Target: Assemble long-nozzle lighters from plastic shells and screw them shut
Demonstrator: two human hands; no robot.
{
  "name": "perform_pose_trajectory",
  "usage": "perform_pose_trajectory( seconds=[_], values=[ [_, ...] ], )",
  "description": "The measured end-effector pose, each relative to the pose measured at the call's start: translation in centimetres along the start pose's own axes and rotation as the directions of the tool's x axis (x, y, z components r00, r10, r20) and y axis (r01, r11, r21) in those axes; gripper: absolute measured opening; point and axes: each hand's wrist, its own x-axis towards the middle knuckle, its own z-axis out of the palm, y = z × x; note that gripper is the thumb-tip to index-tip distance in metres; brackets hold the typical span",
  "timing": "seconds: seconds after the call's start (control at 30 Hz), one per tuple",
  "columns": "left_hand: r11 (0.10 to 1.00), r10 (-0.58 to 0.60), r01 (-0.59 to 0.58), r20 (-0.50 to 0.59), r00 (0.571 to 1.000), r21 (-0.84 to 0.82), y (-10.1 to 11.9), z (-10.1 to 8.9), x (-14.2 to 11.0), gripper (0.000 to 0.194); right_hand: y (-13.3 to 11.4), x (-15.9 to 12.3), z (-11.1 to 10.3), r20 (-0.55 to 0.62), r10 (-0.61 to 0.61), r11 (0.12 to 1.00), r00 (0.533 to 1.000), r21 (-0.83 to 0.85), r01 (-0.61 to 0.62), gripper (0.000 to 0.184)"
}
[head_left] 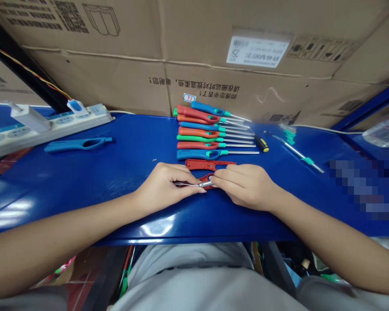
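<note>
While the left hand (164,184) is pinching one end of a metal tube (205,184), thumb and fingers nearly together, the right hand (246,185) is gripping its other end over a red shell half (208,177). Another red half (197,164) is lying just beyond, unjoined; farther out, assembled-looking lighters (194,154) are resting in a row.

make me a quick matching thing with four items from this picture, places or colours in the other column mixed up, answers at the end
Column one
1. metal tube
2. power strip
3. black-and-yellow tool
4. lone handle

Column two
A. white, with plugs in it
B. blue, lying left of the row of lighters
C. held between the left hand and the right hand
D. at the lighters' tip end

Pairs: 1-C, 2-A, 3-D, 4-B
</note>
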Motion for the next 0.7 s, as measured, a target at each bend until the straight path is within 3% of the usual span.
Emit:
perform_pose_trajectory(
  seconds=[0.13,0.33,0.6,0.7],
  values=[
    [0.999,-0.033,0.033,0.011,0.999,0.002,0.03,0.02,0.16,0.007,-0.01,-0.13,0.12,0.026,0.038,0.997,0.999,0.063,-0.04,0.025],
    [0.999,-0.046,0.047,0.033,0.998,-0.008,0.02,0.07,0.33,0.007,-0.31,-0.1,0.11,0.204,0.001,0.991,0.979,0.134,-0.029,0.044],
    [0.998,-0.054,0.054,0.015,0.998,0.016,0.12,0.23,0.3,0.011,-0.1,-0.27,-0.13,0.161,0.042,0.983,0.986,0.17,-0.07,0.042],
    [0.999,-0.041,0.041,-0.001,0.999,0.032,-0.09,0.19,0.29,0.017,0.25,-0.45,-0.32,0.171,0.113,0.958,0.979,0.242,-0.153,0.043]
  ],
)
